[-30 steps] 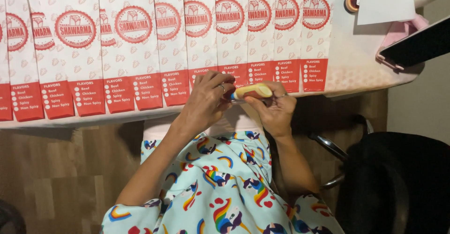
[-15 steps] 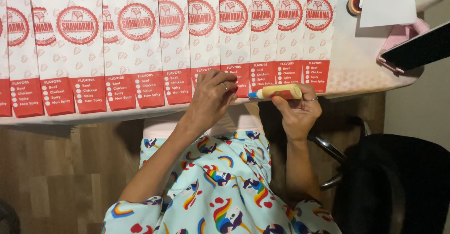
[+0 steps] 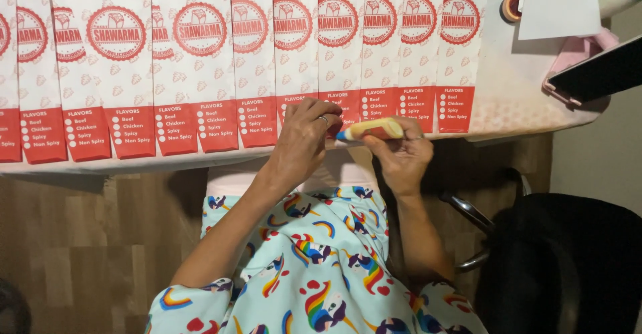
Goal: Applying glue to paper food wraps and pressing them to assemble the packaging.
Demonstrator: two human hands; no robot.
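Note:
My right hand (image 3: 404, 157) grips a yellow glue stick (image 3: 374, 130) held sideways, its blue tip pointing left at the table's near edge. My left hand (image 3: 304, 140) rests with fingers curled on the red bottom band of a white paper bag (image 3: 297, 60) just left of the tip, a ring on one finger. Several white and red printed paper bags (image 3: 194, 66) lie overlapped in a row across the table (image 3: 515, 100).
A white sheet (image 3: 558, 3), a small tape roll (image 3: 511, 6) and a dark tablet in a pink case (image 3: 588, 73) lie at the table's right end. A black chair (image 3: 568, 260) stands at the right. Wooden floor (image 3: 80, 240) shows below, and my lap is in rainbow-print fabric.
The glue stick has moved right, away from my left hand, and now lies level at the table edge. My left hand has settled lower on the bag's red band.

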